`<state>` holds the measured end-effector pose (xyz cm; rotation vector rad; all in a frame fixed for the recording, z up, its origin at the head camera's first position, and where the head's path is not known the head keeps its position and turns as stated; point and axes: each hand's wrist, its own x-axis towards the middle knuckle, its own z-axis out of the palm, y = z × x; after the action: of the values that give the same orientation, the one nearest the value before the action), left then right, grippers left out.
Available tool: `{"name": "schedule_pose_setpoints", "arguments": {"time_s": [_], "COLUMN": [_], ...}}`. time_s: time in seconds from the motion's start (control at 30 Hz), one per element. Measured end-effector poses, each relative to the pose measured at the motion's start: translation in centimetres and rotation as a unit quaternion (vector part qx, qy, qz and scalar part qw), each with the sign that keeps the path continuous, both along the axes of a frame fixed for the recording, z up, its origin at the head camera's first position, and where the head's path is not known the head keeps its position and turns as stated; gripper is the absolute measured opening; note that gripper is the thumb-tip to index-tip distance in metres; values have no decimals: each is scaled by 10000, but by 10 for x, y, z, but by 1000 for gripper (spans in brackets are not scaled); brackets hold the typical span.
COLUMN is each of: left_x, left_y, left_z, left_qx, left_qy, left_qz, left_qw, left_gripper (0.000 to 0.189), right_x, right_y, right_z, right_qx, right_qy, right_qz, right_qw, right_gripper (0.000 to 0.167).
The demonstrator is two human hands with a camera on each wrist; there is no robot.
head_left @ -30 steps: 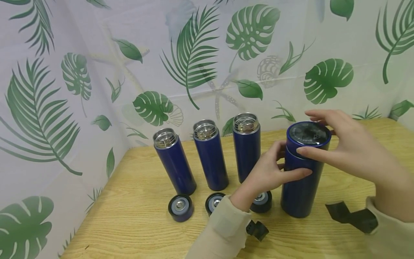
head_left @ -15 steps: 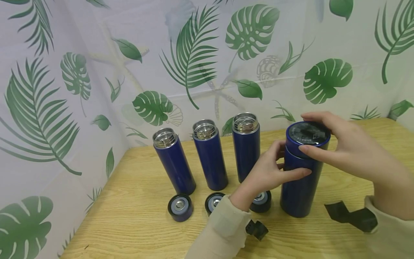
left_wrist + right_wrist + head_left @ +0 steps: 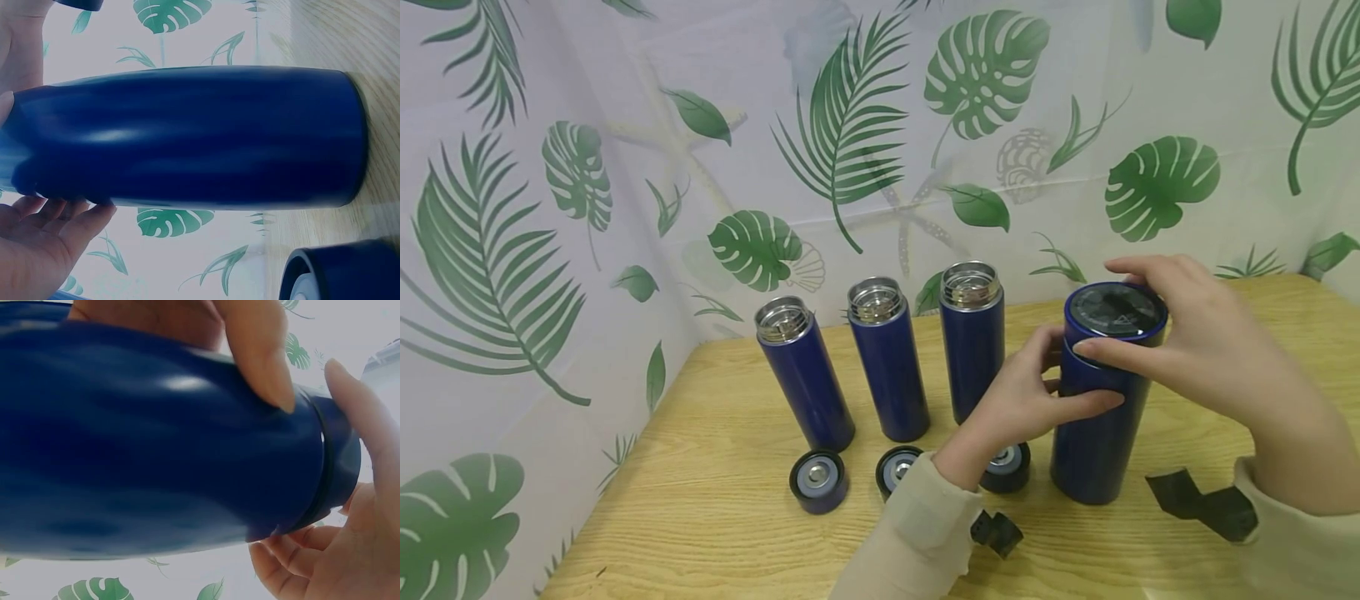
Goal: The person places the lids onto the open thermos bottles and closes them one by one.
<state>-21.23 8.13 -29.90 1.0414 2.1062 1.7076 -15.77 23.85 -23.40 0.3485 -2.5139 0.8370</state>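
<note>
A dark blue vacuum flask (image 3: pixel 1093 450) stands upright on the table at the right. My left hand (image 3: pixel 1018 396) grips its upper body, thumb across the front. My right hand (image 3: pixel 1202 342) holds the flask's lid (image 3: pixel 1116 310) from the right side, thumb in front and fingers behind. The lid's top is glossy black. In the right wrist view, a thin dark seam separates the lid (image 3: pixel 345 447) from the body (image 3: pixel 169 450). The flask's smooth side (image 3: pixel 206 137) fills the middle of the left wrist view. Some fingers of both hands are hidden behind it.
Three lidless blue flasks, left (image 3: pixel 808 383), middle (image 3: pixel 889 367) and right (image 3: pixel 973 342), stand in a row to the left. Upturned lids (image 3: pixel 818 482) lie before them, partly behind my left sleeve (image 3: pixel 917 525). A leaf-printed cloth (image 3: pixel 850 100) hangs behind the table (image 3: pixel 700 517).
My right thumb and wrist have moved slightly left around the lid. The small mark on the lid's top has also shifted a little left. The left hand and the other flasks stay put.
</note>
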Motion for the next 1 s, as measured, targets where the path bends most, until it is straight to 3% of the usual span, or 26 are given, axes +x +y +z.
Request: {"name": "schedule_pose_setpoints", "arguments": {"time_s": [0.17,0.53,1.0], "left_x": [0,0,0], "left_y": [0,0,0], "left_z": [0,0,-1], "left_qx": [-3,26,18], "left_qy": [-34,-15,-5], "left_qz": [-13,10,-5], "left_qw": [10000,10000,10000], "left_gripper": [54,56,56], "right_x": [-1,-2,0], "right_y": [3,13,9], "right_z": [-1,-1,1], "right_qx": [82,-97,-8], "right_qy": [74,131,-77], "right_qz": [122,835,484], "right_qw": [9999,9964,9988], "right_gripper": [75,64,69]}}
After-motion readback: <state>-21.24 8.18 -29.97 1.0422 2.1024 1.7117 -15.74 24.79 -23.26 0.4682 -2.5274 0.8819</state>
